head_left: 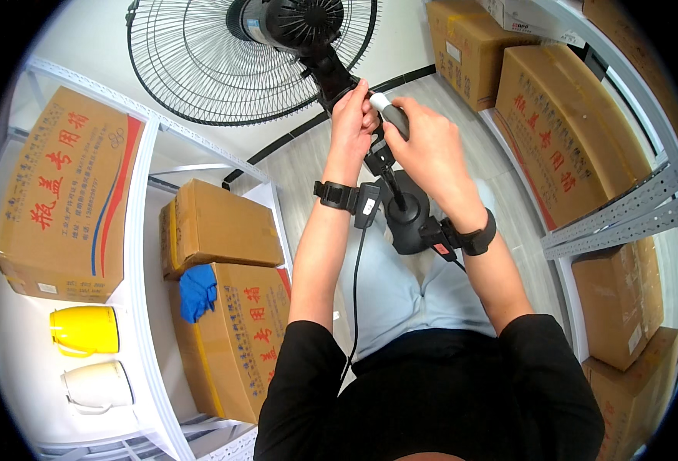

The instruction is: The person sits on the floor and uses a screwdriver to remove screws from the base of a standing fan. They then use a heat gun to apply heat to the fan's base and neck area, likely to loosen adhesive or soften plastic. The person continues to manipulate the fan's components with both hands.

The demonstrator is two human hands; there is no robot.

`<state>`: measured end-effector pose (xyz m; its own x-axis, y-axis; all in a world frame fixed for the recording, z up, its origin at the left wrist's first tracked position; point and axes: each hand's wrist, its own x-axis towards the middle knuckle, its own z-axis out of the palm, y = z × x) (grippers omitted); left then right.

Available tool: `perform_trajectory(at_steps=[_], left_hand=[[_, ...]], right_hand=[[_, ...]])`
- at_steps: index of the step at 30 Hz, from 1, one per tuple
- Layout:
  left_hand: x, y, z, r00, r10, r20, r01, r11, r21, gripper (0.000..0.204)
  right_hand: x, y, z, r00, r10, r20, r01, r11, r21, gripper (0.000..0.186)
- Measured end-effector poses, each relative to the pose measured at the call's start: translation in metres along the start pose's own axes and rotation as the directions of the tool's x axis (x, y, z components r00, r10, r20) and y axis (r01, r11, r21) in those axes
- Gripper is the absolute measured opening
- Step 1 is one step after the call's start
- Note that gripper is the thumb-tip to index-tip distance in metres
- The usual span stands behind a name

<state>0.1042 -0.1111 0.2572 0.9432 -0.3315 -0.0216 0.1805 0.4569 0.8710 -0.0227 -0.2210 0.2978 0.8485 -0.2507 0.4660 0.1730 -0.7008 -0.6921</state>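
Observation:
A black stand fan (306, 21) stands in front of me, its wire grille at the upper left and its round base (409, 230) on the floor between my legs. My left hand (349, 123) is closed round the fan's neck, just below the motor housing. In my right hand (435, 154) is a tool with a dark grey grip and a white end (392, 115), shaped like a screwdriver handle. Its white end points up and left at the neck, close to my left fingers. Whether a tip touches the fan is hidden.
Metal shelves (148, 200) on the left hold cardboard boxes (70, 192), a yellow jug (85, 330), a white jug (99, 386) and a blue cloth (197, 293). More boxes (561, 138) fill shelving on the right. A black cable (356, 307) runs from my left wrist strap.

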Motion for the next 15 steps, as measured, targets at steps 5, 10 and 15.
perform_trajectory(at_steps=[5,10,15], left_hand=[[-0.018,-0.015,-0.017,0.995,-0.070,0.070,0.070,0.998,-0.001,0.031],[-0.029,-0.079,-0.067,0.959,-0.285,-0.012,0.281,0.951,-0.128,0.023],[-0.042,-0.159,-0.129,0.857,-0.498,-0.129,0.444,0.843,-0.302,0.012]], right_hand=[[-0.026,0.024,0.000,0.995,0.032,-0.095,-0.009,0.973,0.233,0.031],[-0.065,0.104,0.026,0.921,0.292,0.258,-0.374,0.477,0.795,0.035],[-0.117,0.157,0.072,0.794,0.389,0.467,-0.504,-0.007,0.863,0.038]])
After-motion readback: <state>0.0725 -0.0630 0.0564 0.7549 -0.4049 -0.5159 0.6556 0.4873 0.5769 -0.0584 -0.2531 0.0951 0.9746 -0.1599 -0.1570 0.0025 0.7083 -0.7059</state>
